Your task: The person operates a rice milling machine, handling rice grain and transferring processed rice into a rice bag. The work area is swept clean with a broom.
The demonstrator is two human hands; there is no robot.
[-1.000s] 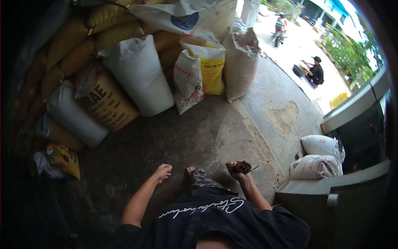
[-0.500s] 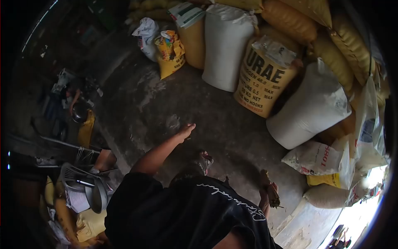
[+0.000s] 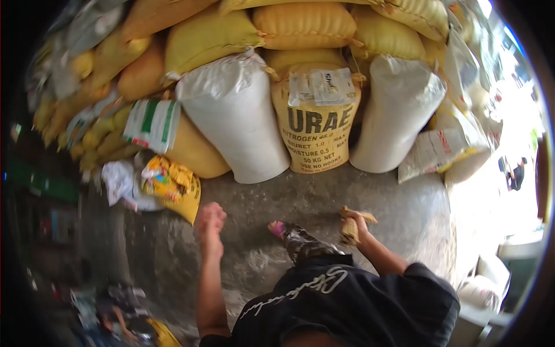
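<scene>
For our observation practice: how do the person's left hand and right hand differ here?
The left hand is empty, fingers curled; the right hand grips a brown bundle. The left hand is nearer a yellow packet; the right hand is nearer the URAE sack. Both hang above the concrete floor.

We hold a short tan bundle of dry, stick-like fibres (image 3: 348, 231) roughly upright in our right hand (image 3: 361, 224), above the floor (image 3: 404, 202).
</scene>
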